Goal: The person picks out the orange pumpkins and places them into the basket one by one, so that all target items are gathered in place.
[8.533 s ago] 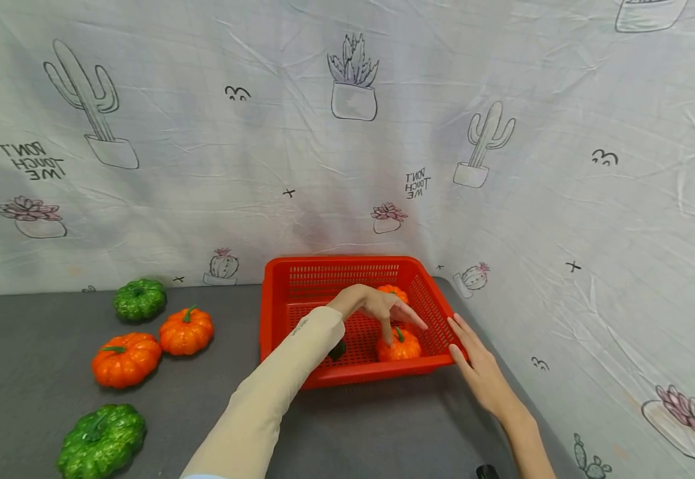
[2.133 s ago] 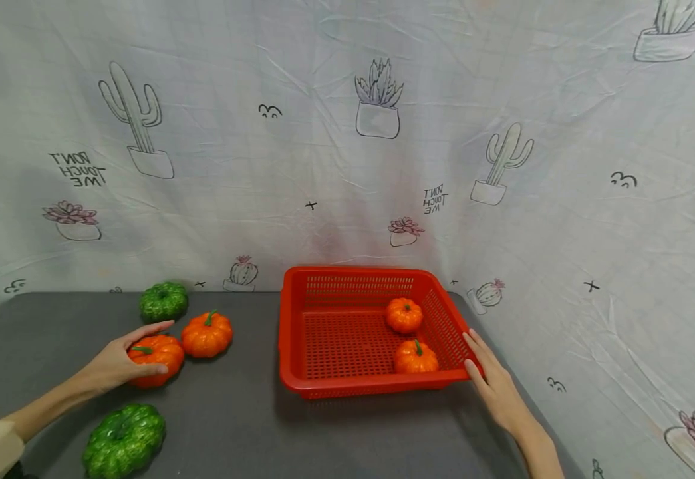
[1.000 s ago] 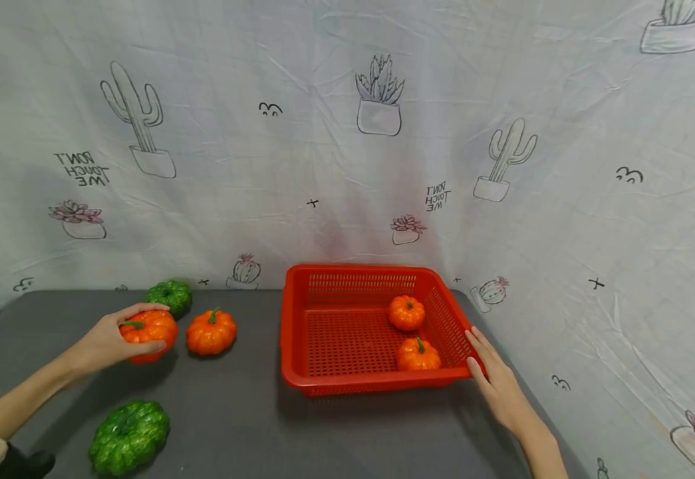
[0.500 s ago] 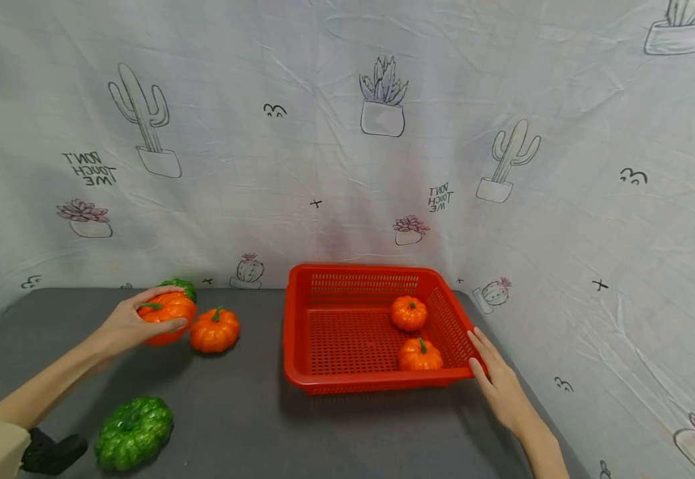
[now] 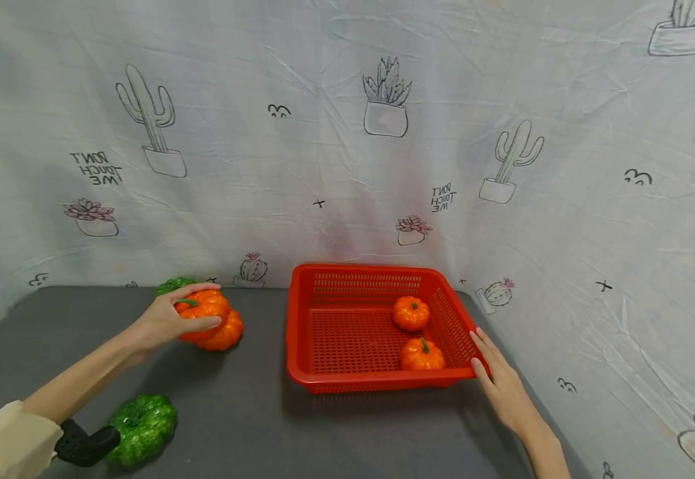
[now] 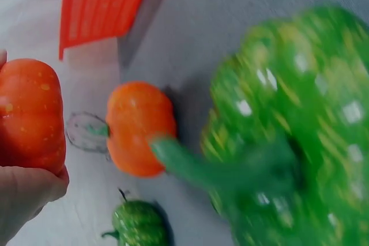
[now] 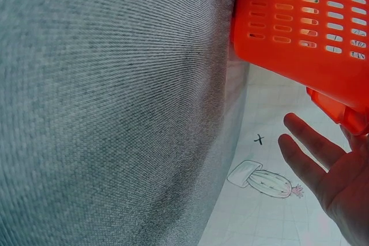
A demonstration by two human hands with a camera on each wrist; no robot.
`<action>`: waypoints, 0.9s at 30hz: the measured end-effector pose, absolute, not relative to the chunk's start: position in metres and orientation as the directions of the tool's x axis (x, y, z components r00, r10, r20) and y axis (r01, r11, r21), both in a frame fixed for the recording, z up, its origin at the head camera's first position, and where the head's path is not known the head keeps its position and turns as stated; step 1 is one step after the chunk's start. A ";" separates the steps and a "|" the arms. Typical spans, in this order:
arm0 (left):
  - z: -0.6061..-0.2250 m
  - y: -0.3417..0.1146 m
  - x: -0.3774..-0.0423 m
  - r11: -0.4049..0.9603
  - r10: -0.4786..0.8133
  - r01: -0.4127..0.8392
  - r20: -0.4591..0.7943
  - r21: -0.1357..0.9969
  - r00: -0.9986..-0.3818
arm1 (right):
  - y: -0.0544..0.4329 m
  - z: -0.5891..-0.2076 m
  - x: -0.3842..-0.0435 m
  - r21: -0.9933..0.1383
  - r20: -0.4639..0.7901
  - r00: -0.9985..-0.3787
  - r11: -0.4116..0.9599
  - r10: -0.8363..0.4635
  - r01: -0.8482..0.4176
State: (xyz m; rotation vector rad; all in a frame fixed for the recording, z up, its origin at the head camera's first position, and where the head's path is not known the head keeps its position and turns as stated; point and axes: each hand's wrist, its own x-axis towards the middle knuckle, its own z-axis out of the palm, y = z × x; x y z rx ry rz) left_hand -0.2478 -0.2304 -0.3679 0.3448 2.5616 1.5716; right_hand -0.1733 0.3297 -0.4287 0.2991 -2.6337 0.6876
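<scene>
My left hand [image 5: 161, 320] grips an orange pumpkin [image 5: 205, 305] with a green stem, thumb on the near side and fingers over the far side. It is raised above the table, overlapping a second orange pumpkin [image 5: 235, 331] in the head view. The left wrist view shows that second pumpkin [image 6: 138, 128] standing apart from the held one. My right hand [image 5: 505, 389] rests at the right front corner of a red plastic basket [image 5: 377, 381], fingers extended along its outer side. In the basket, two orange pumpkins [image 5: 410, 313] sit toward the right.
A green pumpkin [image 5: 146, 429] lies on the grey table [image 5: 323, 439] near my left forearm. Another green pumpkin [image 5: 173, 285] stands at the back, partly hidden by my left hand. A white cactus-print cloth [image 5: 323, 166] hangs behind the table and along its right side.
My left hand, over the basket earlier, has since grasped an orange pumpkin at the left, lifted it and carried it rightward. My right hand stays at the basket's corner.
</scene>
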 end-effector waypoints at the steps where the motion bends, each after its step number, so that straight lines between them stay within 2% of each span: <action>1: -0.367 -0.226 -0.247 0.430 0.254 0.132 0.021 0.893 -0.967 | 0.330 -0.429 -0.173 -0.424 0.425 -0.899 0.855 -0.101 -0.297; 11: -0.359 -0.173 -0.244 0.336 0.281 0.121 0.024 0.934 -0.959 | 0.331 -0.429 -0.173 -0.431 0.417 -0.903 0.851 -0.106 -0.299; 19: -0.350 -0.140 -0.254 0.270 0.318 0.137 0.046 0.953 -0.947 | 0.331 -0.427 -0.181 -0.417 0.416 -0.898 0.847 -0.144 -0.329; 27: -0.340 -0.108 -0.263 0.207 0.348 0.131 0.052 0.969 -0.936 | 0.333 -0.429 -0.176 -0.414 0.406 -0.906 0.859 -0.121 -0.301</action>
